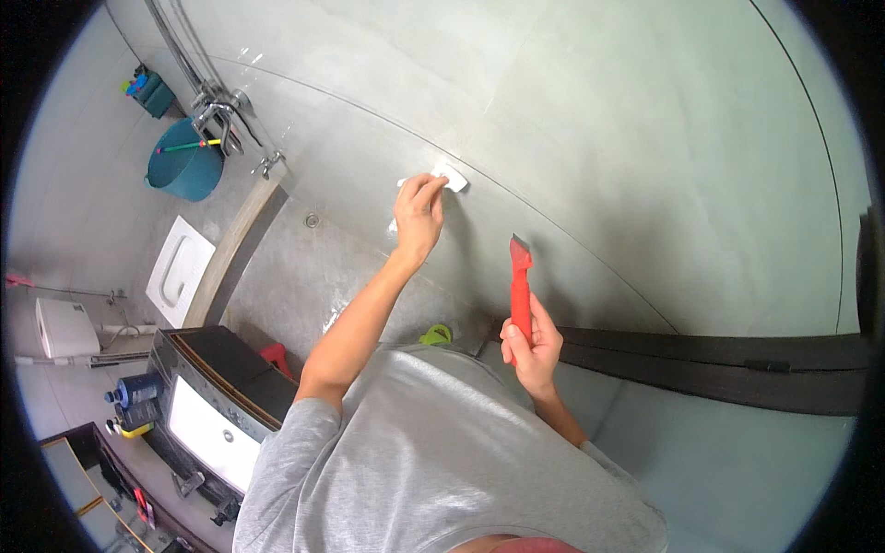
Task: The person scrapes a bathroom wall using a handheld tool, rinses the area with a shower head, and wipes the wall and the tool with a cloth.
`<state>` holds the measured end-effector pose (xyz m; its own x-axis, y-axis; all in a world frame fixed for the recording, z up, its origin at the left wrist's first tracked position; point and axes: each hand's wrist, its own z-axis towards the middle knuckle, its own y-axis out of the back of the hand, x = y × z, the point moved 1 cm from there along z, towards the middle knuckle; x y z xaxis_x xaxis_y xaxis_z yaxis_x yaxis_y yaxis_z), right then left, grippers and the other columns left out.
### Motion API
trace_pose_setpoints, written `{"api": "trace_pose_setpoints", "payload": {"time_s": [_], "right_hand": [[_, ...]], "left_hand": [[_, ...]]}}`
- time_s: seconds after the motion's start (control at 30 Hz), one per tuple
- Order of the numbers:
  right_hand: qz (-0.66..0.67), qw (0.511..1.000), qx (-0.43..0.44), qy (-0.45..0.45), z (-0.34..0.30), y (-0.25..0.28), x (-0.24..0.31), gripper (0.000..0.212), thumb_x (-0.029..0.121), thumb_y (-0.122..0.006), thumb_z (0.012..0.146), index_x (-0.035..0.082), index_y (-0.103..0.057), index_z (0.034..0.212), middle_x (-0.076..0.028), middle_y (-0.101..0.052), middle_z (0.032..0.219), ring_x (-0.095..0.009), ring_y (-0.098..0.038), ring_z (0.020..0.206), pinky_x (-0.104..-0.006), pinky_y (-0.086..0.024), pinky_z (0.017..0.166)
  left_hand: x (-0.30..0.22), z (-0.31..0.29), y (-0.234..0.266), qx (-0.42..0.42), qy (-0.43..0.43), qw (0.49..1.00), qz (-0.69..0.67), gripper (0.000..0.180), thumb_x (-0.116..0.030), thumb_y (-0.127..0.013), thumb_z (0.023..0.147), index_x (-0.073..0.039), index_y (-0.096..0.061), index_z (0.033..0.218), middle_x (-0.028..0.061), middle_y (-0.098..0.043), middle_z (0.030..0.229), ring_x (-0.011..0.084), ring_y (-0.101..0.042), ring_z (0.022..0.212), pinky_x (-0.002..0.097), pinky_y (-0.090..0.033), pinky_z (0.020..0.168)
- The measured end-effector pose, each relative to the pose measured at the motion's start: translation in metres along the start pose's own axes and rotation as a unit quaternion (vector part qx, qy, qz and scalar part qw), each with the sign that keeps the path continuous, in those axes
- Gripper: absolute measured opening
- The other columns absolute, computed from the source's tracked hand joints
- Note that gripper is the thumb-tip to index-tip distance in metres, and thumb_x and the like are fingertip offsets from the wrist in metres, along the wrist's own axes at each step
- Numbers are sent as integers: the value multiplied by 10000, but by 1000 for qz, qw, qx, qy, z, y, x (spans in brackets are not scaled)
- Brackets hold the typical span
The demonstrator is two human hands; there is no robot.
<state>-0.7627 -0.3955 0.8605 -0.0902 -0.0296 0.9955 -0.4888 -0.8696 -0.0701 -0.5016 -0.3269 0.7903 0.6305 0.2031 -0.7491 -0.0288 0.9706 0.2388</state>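
Far to my left, low on the wall, hangs a white box (pixel 64 327), and below it bottles (pixel 135 392) stand beside the black vanity with its white basin (pixel 210 433). A squat pan (pixel 180 270) is set in the floor past it. Up by the wall a teal bucket (pixel 187 169) sits under the shower taps (pixel 217 111), with a green-handled brush (pixel 189 146) lying across its rim. A small round drain (pixel 312 220) shows in the grey floor.

My left hand (pixel 419 217) is stretched out to the tiled wall (pixel 645 138), fingers curled and pinching a small white pad (pixel 449 177) that lies flat against the tile, right on a joint line.

Near my chest, on the floor, there is something green (pixel 436 335), too hidden to name.

My right hand (pixel 531 346) is closed in a fist round the handle of a red scraper (pixel 521 286). The blade points up, close to the wall; whether it touches, I cannot tell. It stands well apart from the pad, to the right and lower. A black band (pixel 719 359) runs off rightward behind that hand.
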Motion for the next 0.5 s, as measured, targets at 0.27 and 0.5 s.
{"api": "trace_pose_setpoints", "payload": {"time_s": [0.27,0.5], "right_hand": [[60,998,-26,8,25,16,28,515,132,-476,985,-29,-317,1447,-132,-595,946,-85,-506,521,-222,-430,494],[63,997,22,-33,41,8,40,476,185,-421,1021,-54,-340,1425,-97,-548,990,-99,-506,543,-219,-420,473]], "left_hand": [[-32,-21,11,36,145,983,-107,128,-3,-598,811,-35,-683,901,131,-615,916,267,-608,816,348,-499,674],[-36,-53,15,131,150,973,-120,129,-63,-581,809,-23,-678,884,127,-645,816,197,-628,701,324,-490,594]]}}
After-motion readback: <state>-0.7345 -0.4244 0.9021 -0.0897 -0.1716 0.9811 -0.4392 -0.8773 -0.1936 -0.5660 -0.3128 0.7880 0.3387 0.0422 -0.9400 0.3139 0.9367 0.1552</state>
